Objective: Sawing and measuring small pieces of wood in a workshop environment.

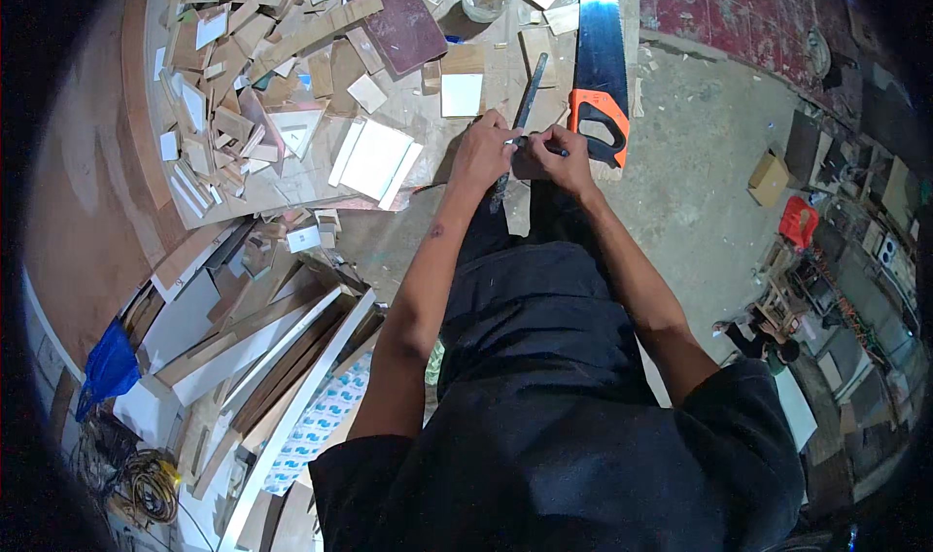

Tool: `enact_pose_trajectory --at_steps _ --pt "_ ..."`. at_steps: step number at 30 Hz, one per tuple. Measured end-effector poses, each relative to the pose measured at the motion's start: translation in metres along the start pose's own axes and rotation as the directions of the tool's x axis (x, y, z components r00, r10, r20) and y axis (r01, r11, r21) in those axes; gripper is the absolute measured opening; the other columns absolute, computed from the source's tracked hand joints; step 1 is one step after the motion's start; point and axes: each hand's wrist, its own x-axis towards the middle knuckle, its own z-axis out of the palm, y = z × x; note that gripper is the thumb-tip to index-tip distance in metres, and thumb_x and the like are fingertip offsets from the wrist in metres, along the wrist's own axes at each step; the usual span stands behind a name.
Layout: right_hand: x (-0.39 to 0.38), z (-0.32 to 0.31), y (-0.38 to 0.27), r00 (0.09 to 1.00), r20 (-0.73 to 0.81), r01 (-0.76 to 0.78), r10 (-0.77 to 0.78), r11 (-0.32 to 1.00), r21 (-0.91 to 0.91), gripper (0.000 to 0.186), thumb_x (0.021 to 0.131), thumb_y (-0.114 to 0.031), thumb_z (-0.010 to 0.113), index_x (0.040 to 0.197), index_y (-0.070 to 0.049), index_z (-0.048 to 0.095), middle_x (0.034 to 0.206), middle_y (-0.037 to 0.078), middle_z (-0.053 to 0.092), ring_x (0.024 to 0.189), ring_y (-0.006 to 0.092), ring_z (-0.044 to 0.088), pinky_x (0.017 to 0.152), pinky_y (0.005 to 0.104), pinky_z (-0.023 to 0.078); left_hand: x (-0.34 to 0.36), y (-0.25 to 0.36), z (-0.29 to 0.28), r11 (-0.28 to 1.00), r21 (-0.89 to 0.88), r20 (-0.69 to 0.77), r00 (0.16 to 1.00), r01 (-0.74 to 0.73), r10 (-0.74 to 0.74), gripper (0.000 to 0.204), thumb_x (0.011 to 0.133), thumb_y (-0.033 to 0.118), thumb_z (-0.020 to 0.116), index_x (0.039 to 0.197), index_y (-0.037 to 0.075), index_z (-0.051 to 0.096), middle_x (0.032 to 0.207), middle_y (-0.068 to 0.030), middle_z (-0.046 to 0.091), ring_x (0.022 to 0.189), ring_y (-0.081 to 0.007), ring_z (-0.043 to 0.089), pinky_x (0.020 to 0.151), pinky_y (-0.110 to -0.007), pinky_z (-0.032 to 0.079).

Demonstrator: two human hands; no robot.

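Note:
My left hand is closed, its fingertips pinched at a long narrow dark strip. The strip slants from the table down past my fingers toward my lap; its exact kind is unclear. A small pale piece shows between my two hands, too small to name. Close on the right, my right hand is closed round a thin, dark, pen-like thing. Just beyond the right hand lies a handsaw with an orange and black handle, its blade pointing away from me. A dark red board rests farther left.
Wood offcuts cover the table's left side. A white panel piece lies near its front edge. A clear tub stands at the back. Leaning boards stand on the floor at left; a red object is at right.

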Motion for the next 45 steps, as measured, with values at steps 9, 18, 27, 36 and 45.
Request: enact_pose_trajectory --at_steps 9,18,27,36,45 --pt "-0.006 0.007 0.002 0.996 0.079 -0.023 0.038 0.984 -0.179 0.02 0.087 -0.014 0.07 0.078 0.003 0.065 0.069 0.007 0.067 0.065 0.0086 0.06 0.058 0.0277 0.048 0.001 0.002 -0.001 0.999 -0.04 0.006 1.0 0.012 -0.012 0.031 0.073 -0.002 0.074 0.102 0.008 0.076 0.092 -0.0123 0.058 0.087 -0.0298 0.063 0.08 -0.04 0.051" --pt "-0.006 -0.015 -0.004 0.991 -0.078 -0.103 0.107 0.993 0.063 0.024 0.086 -0.017 0.071 0.075 0.003 0.062 0.066 0.005 0.064 0.063 0.0067 0.057 0.058 0.0268 0.047 0.0 -0.001 -0.003 0.999 -0.037 0.001 1.0 -0.018 0.018 0.031 0.073 0.0 0.074 0.103 0.009 0.076 0.093 -0.0118 0.058 0.086 -0.0283 0.062 0.078 -0.038 0.052" --pt "0.002 -0.003 -0.009 0.997 0.033 -0.067 0.07 0.993 -0.095 0.022 0.086 -0.017 0.071 0.08 0.004 0.066 0.069 0.01 0.067 0.065 0.01 0.061 0.06 0.0288 0.049 0.001 0.003 -0.001 0.999 -0.033 0.006 1.0 -0.001 0.001 0.031 0.073 -0.001 0.073 0.102 0.008 0.076 0.094 -0.0125 0.058 0.088 -0.0289 0.063 0.08 -0.038 0.052" --pt "0.0 0.003 -0.005 0.999 -0.016 -0.048 0.048 0.999 -0.01 0.02 0.086 -0.015 0.07 0.082 0.004 0.066 0.071 0.011 0.068 0.066 0.0105 0.062 0.061 0.0289 0.049 0.0 0.002 -0.002 0.999 -0.026 0.033 0.999 0.033 -0.032 0.03 0.076 0.003 0.074 0.105 0.011 0.076 0.096 -0.0108 0.058 0.091 -0.0273 0.062 0.082 -0.038 0.051" --pt "-0.017 0.009 0.0 0.998 0.028 -0.058 0.06 0.997 -0.053 0.018 0.087 -0.011 0.069 0.08 0.004 0.062 0.069 0.01 0.066 0.066 0.0101 0.061 0.058 0.0291 0.048 0.003 0.002 -0.001 0.999 -0.037 0.004 1.0 -0.013 0.013 0.03 0.073 -0.001 0.073 0.1 0.008 0.076 0.095 -0.0118 0.058 0.09 -0.0285 0.062 0.08 -0.038 0.052"
